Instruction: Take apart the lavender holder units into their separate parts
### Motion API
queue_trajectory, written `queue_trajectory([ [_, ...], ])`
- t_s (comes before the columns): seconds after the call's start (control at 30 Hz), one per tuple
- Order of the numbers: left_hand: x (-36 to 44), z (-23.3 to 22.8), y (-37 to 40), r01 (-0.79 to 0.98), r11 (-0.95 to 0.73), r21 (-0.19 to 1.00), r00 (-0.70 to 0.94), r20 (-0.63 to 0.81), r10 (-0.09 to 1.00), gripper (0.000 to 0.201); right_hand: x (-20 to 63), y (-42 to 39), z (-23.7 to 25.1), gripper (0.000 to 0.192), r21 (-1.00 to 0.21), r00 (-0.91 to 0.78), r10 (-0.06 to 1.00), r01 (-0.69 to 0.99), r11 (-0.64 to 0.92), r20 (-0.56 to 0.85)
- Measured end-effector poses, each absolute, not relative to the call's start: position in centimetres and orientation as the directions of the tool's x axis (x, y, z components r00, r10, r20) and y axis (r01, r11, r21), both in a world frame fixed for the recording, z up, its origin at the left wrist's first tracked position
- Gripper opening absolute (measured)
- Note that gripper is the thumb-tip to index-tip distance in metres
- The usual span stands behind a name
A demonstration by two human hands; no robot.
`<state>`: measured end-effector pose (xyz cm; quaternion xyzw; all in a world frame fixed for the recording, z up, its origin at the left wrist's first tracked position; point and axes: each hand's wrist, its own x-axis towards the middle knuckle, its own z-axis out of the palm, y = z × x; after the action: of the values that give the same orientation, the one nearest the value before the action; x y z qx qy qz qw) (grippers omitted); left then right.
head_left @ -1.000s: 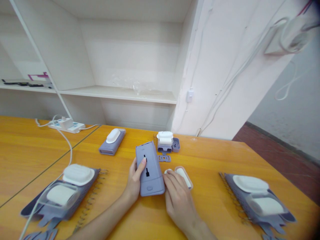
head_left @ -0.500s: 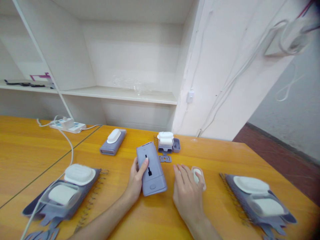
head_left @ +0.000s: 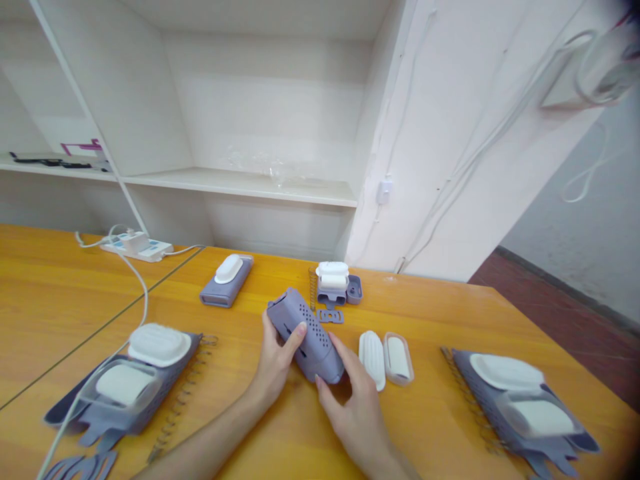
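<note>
Purple casing [head_left: 319, 348] slants lengthwise from far left to near right. Left hand [head_left: 275, 357] wraps its side; right hand [head_left: 359, 403] clasps its near end between parted thumb and fingers.

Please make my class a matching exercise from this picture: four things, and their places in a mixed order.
1. Purple case with holes
2. Power strip
3. Ribbed white piece
4. Clear plastic film

A. On the shelf
B. On the table, beside the right hand
C. Held by the left hand and the right
D. At the table's back left

Pairs: 1-C, 2-D, 3-B, 4-A
</note>
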<state>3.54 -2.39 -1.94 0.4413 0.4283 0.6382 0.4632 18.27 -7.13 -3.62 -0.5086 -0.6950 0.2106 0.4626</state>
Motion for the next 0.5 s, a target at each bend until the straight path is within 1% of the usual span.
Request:
queue_trajectory([
  [0.07, 3.6, -1.9, -2.4, -0.226, -0.205, 0.952, -0.214, 0.157, 0.964, 0.066, 18.4, -7.1, -3.8, 0.057, -0.729, -0.062, 0.890, 0.550, 0.408, 0.451],
  [0.13, 3.6, -1.7, -2.4, -0.257, -0.211, 0.943, -0.214, 0.157, 0.964, 0.078, 18.4, -7.1, -4.0, 0.058, -0.713, -0.041, 0.884, 0.574, 0.403, 0.466],
  [0.2, 3.7, -1.6, -2.6, -0.268, -0.227, 0.936, -0.198, 0.178, 0.964, 0.084, 18.4, -7.0, -4.0, 0.057, -0.705, -0.015, 0.880, 0.592, 0.391, 0.476],
  [0.4, 3.9, -2.2, -3.2, -0.209, -0.331, 0.920, -0.155, 0.303, 0.940, 0.076, 18.1, -7.1, -3.5, 0.041, -0.714, -0.007, 0.903, 0.609, 0.344, 0.429],
  [0.5, 3.9, -2.3, -3.6, -0.186, -0.359, 0.914, -0.136, 0.338, 0.931, 0.077, 18.1, -7.3, -3.3, 0.038, -0.707, -0.009, 0.911, 0.628, 0.325, 0.412],
])
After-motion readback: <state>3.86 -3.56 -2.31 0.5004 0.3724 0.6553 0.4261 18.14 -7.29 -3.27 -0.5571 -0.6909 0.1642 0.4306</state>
